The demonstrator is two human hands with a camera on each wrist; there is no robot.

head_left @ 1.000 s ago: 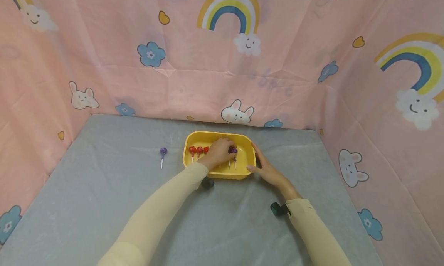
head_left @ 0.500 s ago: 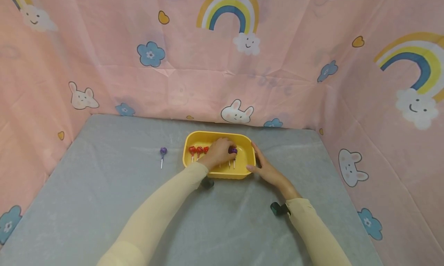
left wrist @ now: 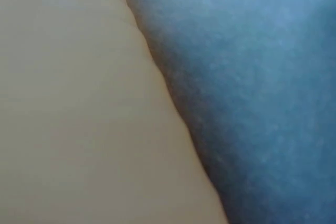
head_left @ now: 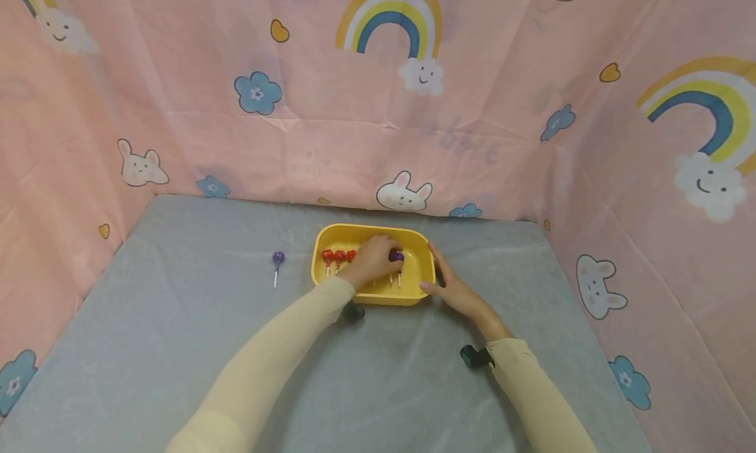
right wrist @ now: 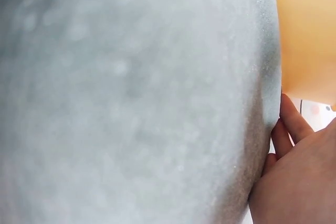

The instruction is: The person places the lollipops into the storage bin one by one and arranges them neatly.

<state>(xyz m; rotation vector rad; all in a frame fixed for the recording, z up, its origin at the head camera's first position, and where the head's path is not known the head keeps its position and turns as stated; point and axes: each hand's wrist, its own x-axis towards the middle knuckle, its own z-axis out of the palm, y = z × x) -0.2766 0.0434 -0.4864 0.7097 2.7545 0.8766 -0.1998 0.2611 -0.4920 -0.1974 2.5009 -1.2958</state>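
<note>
In the head view a yellow plastic tray [head_left: 390, 300] stands on the grey cloth. My left hand [head_left: 373, 259] reaches over its near rim and pinches a purple lollipop [head_left: 399, 257], whose white stick points toward me. Red lollipops [head_left: 328, 256] lie in a row in the tray's left part; the hand covers others. My right hand [head_left: 459, 293] holds the tray's right end, thumb at the rim and fingers along the outer wall. In the right wrist view that hand [right wrist: 299, 177] is at the edge, beside the tray's wall [right wrist: 307, 35]. The left wrist view shows only sleeve and cloth.
Another purple lollipop [head_left: 278, 258] lies on the grey table cover [head_left: 195, 322], left of the tray. A pink printed curtain [head_left: 195, 79] closes off the back and both sides. Small dark devices [head_left: 470, 356] sit at both wrists.
The stick of the pinched purple lollipop has shifted very slightly. Both hands and the tray stay where they were.
</note>
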